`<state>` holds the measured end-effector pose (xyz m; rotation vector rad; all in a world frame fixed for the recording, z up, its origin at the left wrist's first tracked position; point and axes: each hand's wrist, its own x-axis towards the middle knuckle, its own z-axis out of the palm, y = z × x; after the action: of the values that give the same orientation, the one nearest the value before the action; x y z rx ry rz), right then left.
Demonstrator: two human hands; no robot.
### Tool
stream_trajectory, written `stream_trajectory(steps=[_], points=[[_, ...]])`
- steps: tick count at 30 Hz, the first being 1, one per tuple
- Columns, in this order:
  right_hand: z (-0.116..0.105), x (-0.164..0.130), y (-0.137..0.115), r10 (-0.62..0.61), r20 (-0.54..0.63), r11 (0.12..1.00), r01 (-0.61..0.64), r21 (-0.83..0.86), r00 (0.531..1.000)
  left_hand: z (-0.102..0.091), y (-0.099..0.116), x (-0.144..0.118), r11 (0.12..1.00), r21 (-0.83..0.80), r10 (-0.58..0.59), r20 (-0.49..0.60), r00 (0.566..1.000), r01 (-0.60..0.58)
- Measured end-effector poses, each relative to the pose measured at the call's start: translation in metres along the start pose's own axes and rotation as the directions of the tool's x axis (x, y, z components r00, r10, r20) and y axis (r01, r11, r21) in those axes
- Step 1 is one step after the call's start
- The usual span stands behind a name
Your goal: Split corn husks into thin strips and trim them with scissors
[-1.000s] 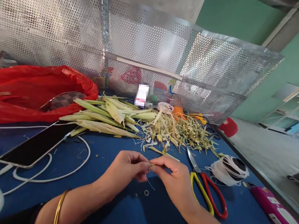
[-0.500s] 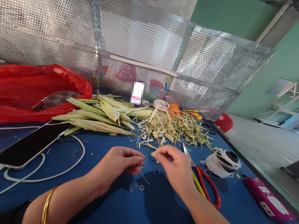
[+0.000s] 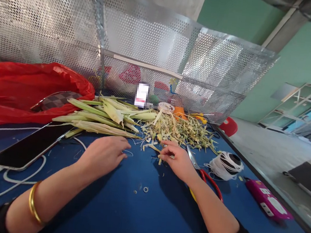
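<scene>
My left hand [image 3: 104, 155] is closed, palm down, beside the corn husks, with a thin pale thread [image 3: 128, 152] at its fingertips. Its inner fingers are partly hidden. My right hand [image 3: 178, 160] holds nothing I can see; its thumb and forefinger are apart, just above small husk scraps [image 3: 152, 147] on the blue table [image 3: 133, 218]. Under the right forearm lie red-handled scissors [image 3: 215, 185], blades pointing away, and a yellow-handled tool [image 3: 192, 195]. Long green corn husks [image 3: 102, 120] are piled beyond my left hand. A heap of shredded plant bits [image 3: 183, 130] lies beyond the right.
At left are a red plastic bag [image 3: 73, 80], a tablet-like dark device [image 3: 27, 147] and a white cable [image 3: 41, 165]. A spool of white thread [image 3: 226, 165] and a purple pack [image 3: 267, 200] sit at right. A small ring [image 3: 146, 189] lies in front. Perforated metal panels [image 3: 148, 30] stand behind.
My left hand has moved left, away from the right, and turned palm down. My right hand's thumb and forefinger have parted, near the scraps; the small pale piece has left its fingertips.
</scene>
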<state>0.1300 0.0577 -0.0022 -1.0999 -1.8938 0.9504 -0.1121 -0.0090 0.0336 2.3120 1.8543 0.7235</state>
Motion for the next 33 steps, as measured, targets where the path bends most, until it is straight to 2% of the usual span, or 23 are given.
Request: stream_trajectory(steps=[2,4,6,8,9,10,11,13,15,17,20,23,28,33], points=[[0.003,0.002,0.002,0.004,-0.025,0.998,-0.002,0.062,1.000,0.005,0.003,-0.001,0.989,0.134,0.055,0.007,0.998,-0.055],[0.002,0.002,0.002,0.016,-0.057,0.994,-0.010,0.108,0.998,0.008,0.009,-0.002,0.987,0.145,0.081,-0.099,0.992,-0.066],[0.001,-0.001,-0.001,0.056,-0.084,0.961,-0.031,0.274,0.995,0.010,0.017,-0.004,0.997,0.030,0.082,-0.213,0.974,-0.077],[0.000,-0.006,-0.008,0.128,-0.072,0.851,-0.072,0.520,0.989,0.013,0.025,-0.006,0.982,-0.185,0.001,-0.196,0.981,-0.038],[0.001,-0.008,-0.012,0.160,-0.049,0.776,-0.094,0.624,0.986,0.016,0.028,-0.006,0.946,-0.323,-0.085,-0.128,0.988,0.039],[0.002,-0.011,-0.016,0.178,-0.019,0.710,-0.115,0.695,0.984,0.020,0.031,-0.006,0.877,-0.464,-0.141,-0.005,0.990,0.123],[0.004,-0.014,-0.020,0.175,0.007,0.674,-0.125,0.728,0.985,0.025,0.034,-0.006,0.771,-0.605,-0.156,0.125,0.980,0.200],[0.010,-0.020,-0.025,0.140,0.040,0.647,-0.122,0.753,0.989,0.034,0.039,-0.007,0.507,-0.796,-0.162,0.289,0.943,0.331],[0.017,-0.024,-0.029,0.096,0.067,0.638,-0.113,0.762,0.993,0.041,0.044,-0.008,0.313,-0.876,-0.107,0.351,0.930,0.366],[0.024,-0.028,-0.032,0.075,0.104,0.612,-0.128,0.780,0.992,0.045,0.048,-0.009,0.227,-0.897,-0.142,0.355,0.924,0.379],[0.029,-0.029,-0.033,0.104,0.140,0.548,-0.174,0.818,0.985,0.046,0.051,-0.009,0.177,-0.901,-0.241,0.350,0.905,0.396],[0.029,-0.029,-0.032,0.164,0.129,0.512,-0.196,0.836,0.978,0.045,0.051,-0.007,0.127,-0.920,-0.263,0.329,0.907,0.371],[0.028,-0.028,-0.028,0.245,0.140,0.482,-0.245,0.841,0.959,0.042,0.050,-0.005,0.129,-0.916,-0.220,0.347,0.912,0.379],[0.029,-0.029,-0.028,0.265,0.095,0.486,-0.218,0.846,0.959,0.037,0.048,-0.002,0.152,-0.918,-0.178,0.340,0.924,0.367]])
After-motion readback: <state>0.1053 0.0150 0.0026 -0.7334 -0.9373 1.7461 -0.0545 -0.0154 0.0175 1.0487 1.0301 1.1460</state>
